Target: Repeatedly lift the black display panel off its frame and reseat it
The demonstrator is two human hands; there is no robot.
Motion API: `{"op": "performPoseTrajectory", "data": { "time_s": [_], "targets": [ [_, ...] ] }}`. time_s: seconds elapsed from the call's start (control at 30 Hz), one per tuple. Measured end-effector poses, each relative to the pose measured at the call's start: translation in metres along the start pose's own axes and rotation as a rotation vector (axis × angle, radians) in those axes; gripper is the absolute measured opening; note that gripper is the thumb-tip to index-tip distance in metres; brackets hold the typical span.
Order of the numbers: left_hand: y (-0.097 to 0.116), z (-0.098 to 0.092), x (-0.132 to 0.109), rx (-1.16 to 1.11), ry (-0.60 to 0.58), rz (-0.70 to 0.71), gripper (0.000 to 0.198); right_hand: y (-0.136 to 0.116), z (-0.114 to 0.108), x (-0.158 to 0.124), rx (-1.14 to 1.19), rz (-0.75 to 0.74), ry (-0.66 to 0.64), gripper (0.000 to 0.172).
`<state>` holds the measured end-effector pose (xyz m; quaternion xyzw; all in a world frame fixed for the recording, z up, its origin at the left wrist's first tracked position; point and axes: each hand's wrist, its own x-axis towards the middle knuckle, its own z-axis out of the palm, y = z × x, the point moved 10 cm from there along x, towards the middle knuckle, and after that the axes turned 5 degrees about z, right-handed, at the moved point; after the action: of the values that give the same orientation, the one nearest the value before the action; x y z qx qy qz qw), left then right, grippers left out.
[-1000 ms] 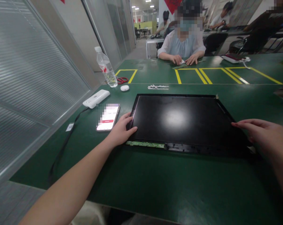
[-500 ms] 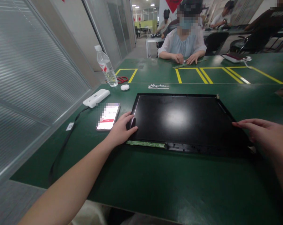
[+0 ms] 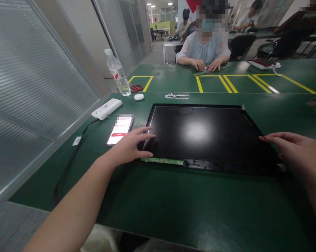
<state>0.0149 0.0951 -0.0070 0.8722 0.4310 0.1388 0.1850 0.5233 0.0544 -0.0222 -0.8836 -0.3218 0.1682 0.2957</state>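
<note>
A black LCD screen panel (image 3: 189, 134) lies face up on the green table (image 3: 189, 203). Along its near edge runs a narrow green circuit board (image 3: 164, 161). My left hand (image 3: 131, 147) is at the panel's left end, fingers spread apart over the edge and thumb by the near left corner; whether the fingertips press on it I cannot tell. At the right edge, my right hand (image 3: 295, 148) pinches the black rim between thumb and forefinger; its other fingers are curled.
Left of the panel are a phone (image 3: 120, 130), a white power bank (image 3: 107, 109) with a black strap, an earbud case (image 3: 139, 97), red-handled scissors (image 3: 136, 88) and a water bottle (image 3: 117, 73). White scraps (image 3: 177, 95) lie beyond the panel. A person (image 3: 203, 52) works opposite.
My left hand has shifted slightly toward me and its fingers have spread wider, with the thumb lower at the near left corner. My right hand keeps its pinch; the panel stays put.
</note>
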Motion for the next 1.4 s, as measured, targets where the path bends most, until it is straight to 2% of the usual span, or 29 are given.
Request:
{"op": "performPoseTrajectory", "data": {
  "time_s": [0.13,0.27,0.33,0.5,0.63,0.7,0.87,1.1,1.4],
  "targets": [
    [-0.002,-0.001,-0.001,0.038,-0.007,0.003,0.065,-0.001,-0.001,0.005,-0.047,-0.041,0.018,0.045],
    [0.004,0.001,0.000,0.076,-0.038,0.030,0.056,-0.013,-0.002,0.004,-0.086,-0.160,0.038,0.042],
    [0.006,0.002,0.000,0.093,-0.055,0.033,0.052,-0.018,0.001,0.003,-0.110,-0.209,0.033,0.046],
    [0.010,0.007,-0.001,0.144,-0.088,0.069,0.047,-0.021,0.022,0.006,-0.281,-0.283,-0.093,0.074],
    [0.012,0.009,-0.002,0.156,-0.102,0.093,0.045,-0.029,0.036,0.003,-0.316,-0.484,-0.156,0.069],
    [0.013,0.010,-0.002,0.160,-0.105,0.103,0.044,-0.026,0.040,0.005,-0.329,-0.529,-0.175,0.065],
    [0.014,0.013,-0.002,0.170,-0.114,0.121,0.044,-0.018,0.040,0.013,-0.355,-0.532,-0.164,0.061],
    [0.013,0.016,-0.003,0.167,-0.127,0.131,0.042,-0.020,0.042,0.011,-0.382,-0.515,-0.213,0.065],
    [0.017,0.016,-0.003,0.144,-0.127,0.130,0.039,-0.020,0.044,0.015,-0.385,-0.544,-0.226,0.059]
  ]
}}
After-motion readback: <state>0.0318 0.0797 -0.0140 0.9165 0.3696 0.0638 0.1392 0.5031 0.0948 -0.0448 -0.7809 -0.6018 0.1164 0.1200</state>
